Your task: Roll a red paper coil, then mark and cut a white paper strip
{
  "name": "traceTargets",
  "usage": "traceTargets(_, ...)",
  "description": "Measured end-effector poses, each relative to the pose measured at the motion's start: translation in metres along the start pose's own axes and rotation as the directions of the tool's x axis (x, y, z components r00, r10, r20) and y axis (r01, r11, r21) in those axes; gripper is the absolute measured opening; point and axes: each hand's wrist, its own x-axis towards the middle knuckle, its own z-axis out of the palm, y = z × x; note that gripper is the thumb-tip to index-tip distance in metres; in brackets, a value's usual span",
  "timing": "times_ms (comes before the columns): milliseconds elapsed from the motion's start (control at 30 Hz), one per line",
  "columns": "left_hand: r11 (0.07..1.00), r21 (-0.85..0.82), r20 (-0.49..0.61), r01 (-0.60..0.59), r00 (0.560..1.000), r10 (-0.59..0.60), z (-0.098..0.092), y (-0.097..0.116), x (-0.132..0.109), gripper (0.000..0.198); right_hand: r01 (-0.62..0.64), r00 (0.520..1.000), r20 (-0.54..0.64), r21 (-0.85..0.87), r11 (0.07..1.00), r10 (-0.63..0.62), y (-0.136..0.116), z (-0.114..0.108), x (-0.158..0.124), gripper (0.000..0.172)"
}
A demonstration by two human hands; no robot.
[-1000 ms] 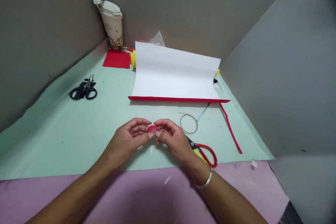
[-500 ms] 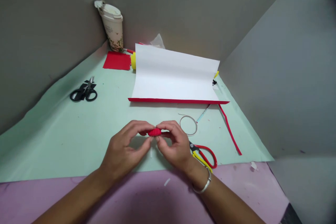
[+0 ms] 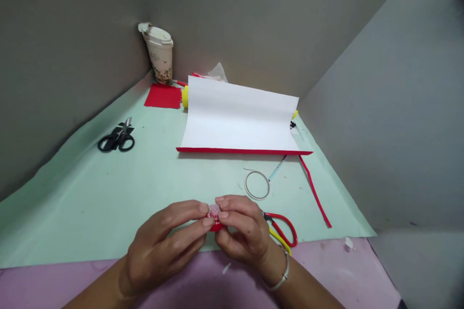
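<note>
Between my two hands is a small red piece [image 3: 216, 226] with a whitish, rough-looking face turned up; its kind is hard to make out. The fingertips of my left hand [image 3: 170, 241] pinch it from the left. From the right, the fingers and thumb of my right hand [image 3: 244, 229] close on it, with a silver bracelet [image 3: 284, 275] at that wrist. Just right of my right hand lie scissors with red and yellow handles [image 3: 286, 227], their blades hidden behind the hand. A roll of narrow tape [image 3: 257, 185] lies flat beyond my right hand.
A curled white sheet with a red edge [image 3: 239, 120] stands across the middle. Black-handled scissors [image 3: 118, 140] lie left, near a red sheet [image 3: 163, 96] and a lidded cup [image 3: 160, 58]. A red strip [image 3: 315, 193] and a pen [image 3: 278, 168] lie right. Grey walls [image 3: 232, 19] enclose the table.
The small red piece has been tipped, so its whitish face now shows instead of its ribbed red side. My fingers have shifted around it, and the view has tilted upward.
</note>
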Motion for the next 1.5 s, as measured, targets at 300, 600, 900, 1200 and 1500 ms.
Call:
traceTargets(300,0.998,0.066,-0.104,-0.013,0.994,0.02,0.002,0.011,0.009,0.043,-0.034,0.998,-0.047,-0.042,0.999,0.032,-0.009,0.002,0.002,0.062)
traceTargets(600,0.99,0.131,-0.2,-0.057,0.976,0.083,0.01,0.013,0.011,0.03,-0.057,0.989,-0.142,-0.094,0.994,0.043,-0.015,0.008,0.007,0.051)
traceTargets(900,0.978,0.17,-0.178,-0.124,0.972,0.154,0.015,0.01,0.011,0.02,-0.047,0.983,-0.179,-0.062,0.997,0.036,-0.014,0.01,0.009,0.039)
traceTargets(1200,0.975,0.185,-0.154,-0.119,0.977,0.149,0.014,0.007,0.01,0.019,-0.033,0.983,-0.181,-0.018,0.999,0.03,-0.009,0.012,0.007,0.043)
traceTargets(1500,0.974,0.17,-0.127,-0.148,0.977,0.17,0.011,0.006,0.016,0.012,-0.029,0.99,-0.139,-0.006,1.0,0.028,-0.007,0.012,0.007,0.043)
